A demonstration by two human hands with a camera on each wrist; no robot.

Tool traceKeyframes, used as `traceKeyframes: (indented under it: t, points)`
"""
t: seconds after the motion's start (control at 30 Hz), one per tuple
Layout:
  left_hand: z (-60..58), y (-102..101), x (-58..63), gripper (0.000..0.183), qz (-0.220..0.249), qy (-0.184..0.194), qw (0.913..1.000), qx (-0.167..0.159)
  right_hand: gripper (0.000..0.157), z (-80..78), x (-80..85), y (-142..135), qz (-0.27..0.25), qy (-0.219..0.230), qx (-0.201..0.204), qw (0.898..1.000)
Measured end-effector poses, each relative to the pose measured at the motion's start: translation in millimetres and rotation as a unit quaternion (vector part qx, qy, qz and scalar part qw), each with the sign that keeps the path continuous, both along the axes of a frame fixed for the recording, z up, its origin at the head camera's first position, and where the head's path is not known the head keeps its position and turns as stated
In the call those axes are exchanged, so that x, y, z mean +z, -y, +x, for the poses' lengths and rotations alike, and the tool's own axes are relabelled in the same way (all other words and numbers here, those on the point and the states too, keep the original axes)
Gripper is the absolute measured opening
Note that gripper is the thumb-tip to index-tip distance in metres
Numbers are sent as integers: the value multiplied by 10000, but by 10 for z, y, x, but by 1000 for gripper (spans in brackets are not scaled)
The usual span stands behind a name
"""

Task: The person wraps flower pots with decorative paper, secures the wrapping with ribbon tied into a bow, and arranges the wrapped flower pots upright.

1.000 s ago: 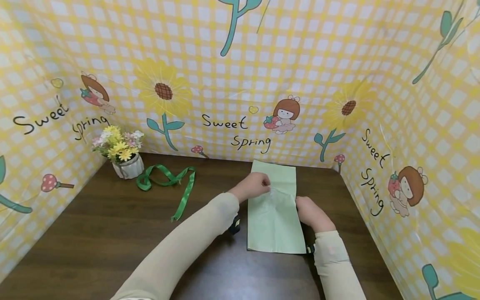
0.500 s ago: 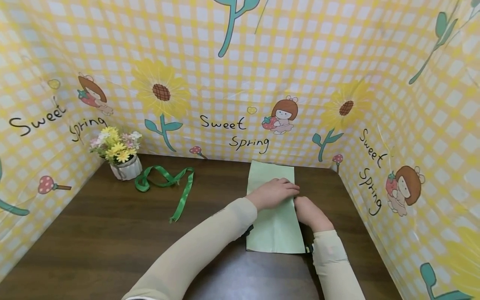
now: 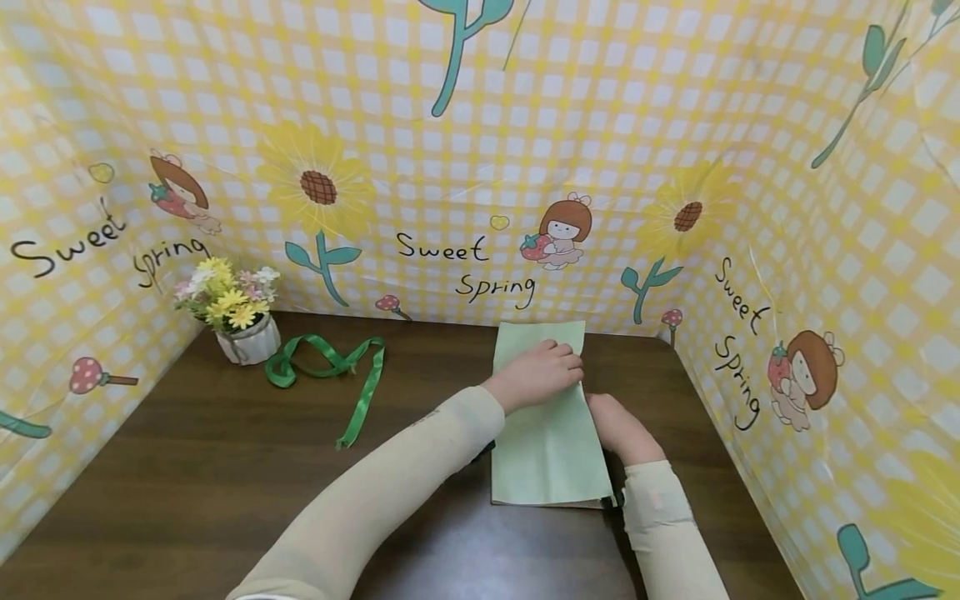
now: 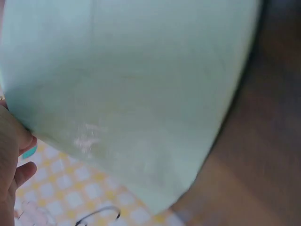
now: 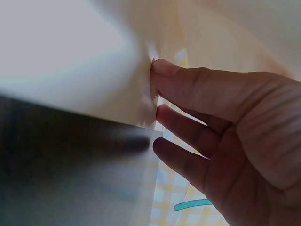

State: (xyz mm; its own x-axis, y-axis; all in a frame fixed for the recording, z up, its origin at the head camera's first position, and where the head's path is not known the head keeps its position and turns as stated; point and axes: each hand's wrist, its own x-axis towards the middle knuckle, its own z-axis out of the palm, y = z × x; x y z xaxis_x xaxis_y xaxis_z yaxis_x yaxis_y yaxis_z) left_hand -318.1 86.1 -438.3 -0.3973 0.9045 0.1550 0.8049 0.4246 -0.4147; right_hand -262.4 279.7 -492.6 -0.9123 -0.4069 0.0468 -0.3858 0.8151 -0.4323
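Observation:
A long piece of pale green paper (image 3: 551,458) lies lengthwise on the dark wooden table, creased down its middle, its far end by the back wall. Reaching across it, my left hand (image 3: 542,372) holds its right edge with bent fingers. In the left wrist view the paper (image 4: 141,94) bows up, its edge against a fingertip of my left hand (image 4: 10,160). My right hand (image 3: 621,427) is at the same edge, slightly nearer. The right wrist view shows my right hand (image 5: 225,117) pinching the paper's edge between thumb and fingers, two lower fingertips apart.
A green ribbon (image 3: 366,396) lies loosely looped on the table (image 3: 225,467), left of the paper. Behind it, in the back left corner, a white pot (image 3: 251,340) holds yellow, pink and white flowers (image 3: 228,296). Yellow checked cloth (image 3: 442,183) walls in the back and sides.
My left hand has gone from the paper's middle to its right edge, then drawn back slightly left with bent fingers. A brown strip now shows under the paper's near edge. My right hand stays put.

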Motion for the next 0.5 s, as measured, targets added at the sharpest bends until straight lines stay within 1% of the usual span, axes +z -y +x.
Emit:
traceKeyframes:
  t: [0.1, 0.17, 0.27, 0.33, 0.4, 0.47, 0.5]
  points:
    - [-4, 151, 159, 27, -1, -112, 9999, -62, 26, -4, 3, 27, 227, 43, -52, 9997]
    - [-13, 266, 269, 26, 12, -116, 9999, -76, 24, -6, 2, 46, 386, -56, -49, 9992]
    - [-13, 450, 438, 25, 63, -90, 9999, -55, 18, -9, -5, 65, 417, -45, -105, 9991]
    - [-9, 568, 538, 25, 151, 40, 9999, 73, 18, -7, -13, 68, 299, 45, -101, 9995]
    - [-5, 685, 603, 25, 358, 257, 9987, 266, 19, -7, -23, 63, 218, 133, -61, 9997]
    - [-8, 796, 635, 24, 690, 551, 9945, 560, 22, -11, -39, 53, 222, 152, 5, 9996]
    - [-3, 851, 650, 22, 897, 743, 9905, 728, 25, -10, -40, 50, 209, 188, 5, 9996]
